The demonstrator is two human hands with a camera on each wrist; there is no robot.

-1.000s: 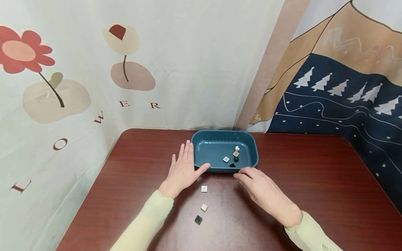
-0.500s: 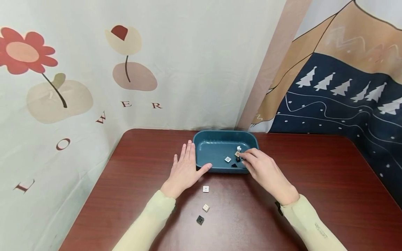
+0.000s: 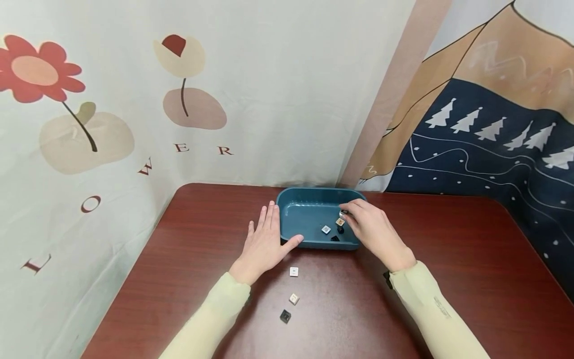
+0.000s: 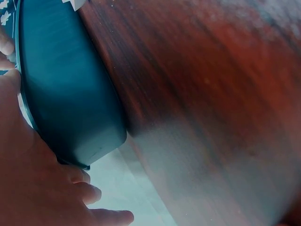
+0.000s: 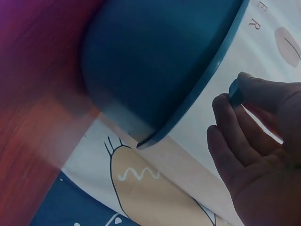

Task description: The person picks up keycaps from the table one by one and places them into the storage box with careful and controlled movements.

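A dark teal plastic tray (image 3: 314,245) stands at the table's far edge. My left hand (image 3: 259,248) lies against the tray's left side with straight fingers, its thumb at the front rim. Over the tray's right part, my right hand (image 3: 375,228) pinches a small keycap (image 5: 235,94) between thumb and fingertips; its colour is hard to tell. Below that hand, inside the tray, lie a white keycap (image 3: 326,230), a tan keycap (image 3: 340,222) and black keycaps (image 3: 335,239). Another white one by the right fingertips is partly hidden.
On the reddish-brown table (image 3: 215,214), in front of the tray, a white keycap (image 3: 293,271), a beige keycap (image 3: 293,299) and a black keycap (image 3: 285,316) lie in a loose row. A printed curtain (image 3: 278,99) hangs right behind the table's far edge.
From in front of the tray's front rim, my right hand has moved forward and over the tray's right part. My left hand has stayed at the tray's left side.
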